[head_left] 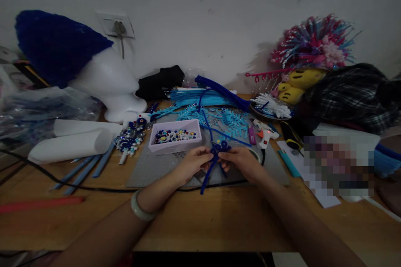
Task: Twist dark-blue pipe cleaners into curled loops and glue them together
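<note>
Pinching blue stem (221, 147), left hand (198, 161), right hand (238, 160), each grip closed; purple box (252, 134) markings illegible.

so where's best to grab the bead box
Probably by the two short end walls of the box, coming from left and right and keeping it level: it is long, open-topped and holds loose beads.

From the blue pipe-cleaner piece (216, 150), passage opens at six o'clock over wooden tabletop (216, 219); bead box (175, 146) blocks ten, glue gun (266, 135) two.
</note>
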Action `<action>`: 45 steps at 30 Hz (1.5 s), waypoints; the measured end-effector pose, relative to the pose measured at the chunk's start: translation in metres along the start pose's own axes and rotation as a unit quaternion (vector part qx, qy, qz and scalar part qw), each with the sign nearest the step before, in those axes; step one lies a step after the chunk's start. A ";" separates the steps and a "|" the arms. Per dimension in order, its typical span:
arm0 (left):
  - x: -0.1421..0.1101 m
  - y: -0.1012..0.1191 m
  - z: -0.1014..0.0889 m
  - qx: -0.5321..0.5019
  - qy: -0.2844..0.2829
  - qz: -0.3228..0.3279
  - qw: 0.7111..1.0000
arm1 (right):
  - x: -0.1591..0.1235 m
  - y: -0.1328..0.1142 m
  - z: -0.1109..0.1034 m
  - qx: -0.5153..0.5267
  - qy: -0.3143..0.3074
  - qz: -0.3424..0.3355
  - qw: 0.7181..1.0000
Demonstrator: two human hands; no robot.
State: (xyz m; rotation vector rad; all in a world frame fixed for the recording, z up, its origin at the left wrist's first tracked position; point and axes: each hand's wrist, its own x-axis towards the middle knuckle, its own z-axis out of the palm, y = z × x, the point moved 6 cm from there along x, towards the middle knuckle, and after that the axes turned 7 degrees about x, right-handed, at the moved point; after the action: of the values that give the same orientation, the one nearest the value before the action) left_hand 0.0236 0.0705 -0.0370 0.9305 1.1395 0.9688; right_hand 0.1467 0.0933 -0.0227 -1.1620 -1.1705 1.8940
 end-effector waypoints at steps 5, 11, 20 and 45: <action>0.001 0.002 0.002 0.088 -0.012 0.044 0.995 | -0.002 -0.002 0.003 0.015 0.028 -0.018 0.999; -0.008 0.022 -0.001 0.266 0.041 0.203 0.941 | 0.001 0.000 -0.002 0.088 0.048 -0.018 0.995; -0.036 0.047 0.018 0.597 0.077 0.478 0.639 | 0.001 0.006 0.000 0.225 0.051 0.019 0.973; 0.003 0.015 -0.010 -0.090 0.056 0.118 0.987 | 0.002 -0.008 -0.003 0.130 0.014 -0.079 0.988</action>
State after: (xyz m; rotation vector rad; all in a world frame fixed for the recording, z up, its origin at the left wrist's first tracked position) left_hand 0.0124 0.0792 -0.0252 0.8859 1.0297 1.3093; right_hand 0.1488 0.0989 -0.0166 -0.9242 -0.9380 1.8387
